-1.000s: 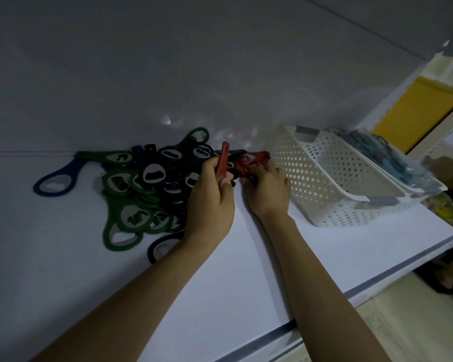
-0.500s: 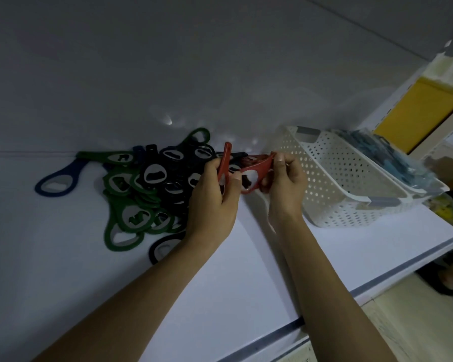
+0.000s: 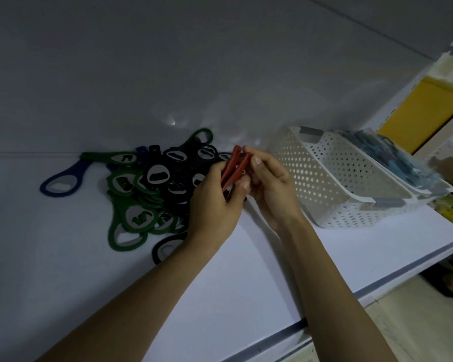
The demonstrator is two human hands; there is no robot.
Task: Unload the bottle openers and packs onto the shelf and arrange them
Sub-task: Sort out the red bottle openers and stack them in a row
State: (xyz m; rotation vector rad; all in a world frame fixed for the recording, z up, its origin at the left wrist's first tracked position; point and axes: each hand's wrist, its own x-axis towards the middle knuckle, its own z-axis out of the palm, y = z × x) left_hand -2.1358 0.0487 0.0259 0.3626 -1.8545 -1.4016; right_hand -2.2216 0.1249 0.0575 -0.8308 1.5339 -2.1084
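A heap of green, black and blue bottle openers lies on the white shelf against the back wall. Just right of the heap, above the shelf, both hands hold red bottle openers edge-on and side by side. My left hand grips their lower ends. My right hand pinches their upper ends with thumb and fingers. Clear packs of blue items lie in a white perforated basket at the right.
One blue opener lies apart at the left of the heap. A second basket sits nested behind the first. A yellow panel stands beyond the shelf's right end. The shelf's front edge runs diagonally at the lower right.
My right hand lifted a red opener off the shelf, turned it edge-on and brought it against the red opener in my left hand. Both hands rose slightly.
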